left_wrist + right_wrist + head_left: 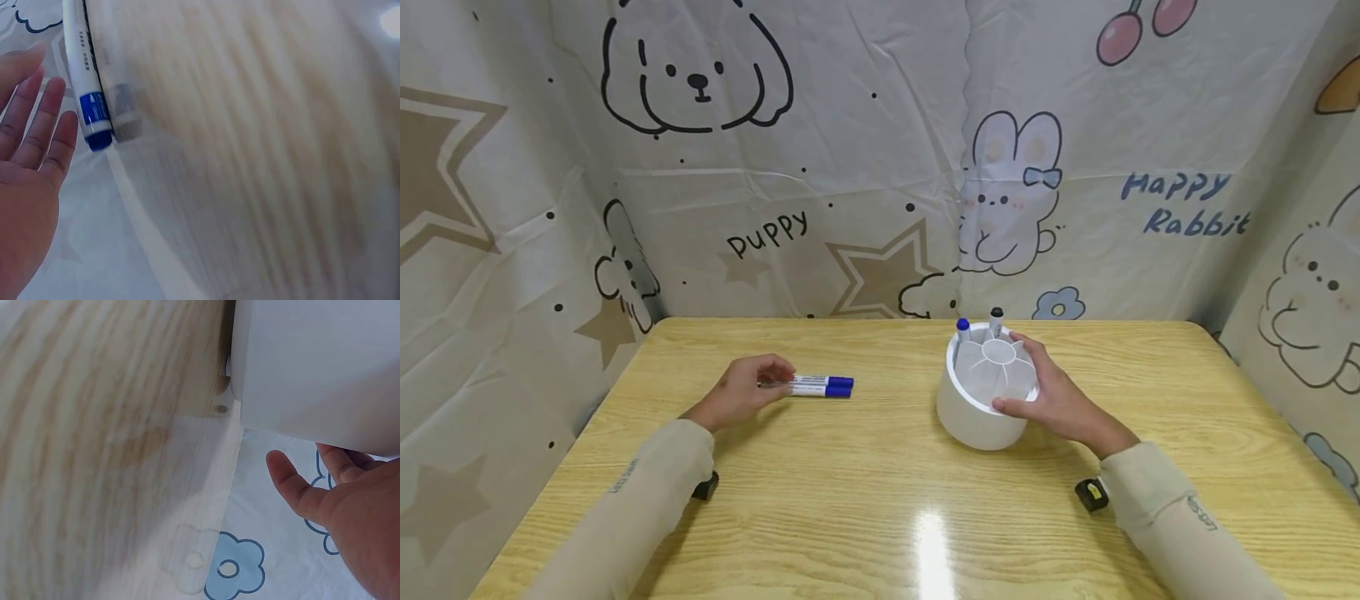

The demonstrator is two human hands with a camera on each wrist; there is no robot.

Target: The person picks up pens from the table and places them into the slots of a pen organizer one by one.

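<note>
Two white markers with blue caps lie side by side on the table; the far marker [841,382] and the near marker [838,392] point their capped ends right. My left hand [752,387] is at their left ends, its fingers loosely bent. In the left wrist view those fingers [53,109] look apart from a marker [95,106]. At right, my right hand [1056,400] grips the rim of a round white pen holder [977,425] with divided compartments. A blue-ended marker [963,327] and a black-ended marker [996,321] stand in its back compartments.
The wood-grain table [880,492] ends at a back edge against a printed cloth [865,167]. Cloth also hangs along the left and right sides. Dark wrist devices sit under both sleeves, the right device [1092,494] close above the tabletop.
</note>
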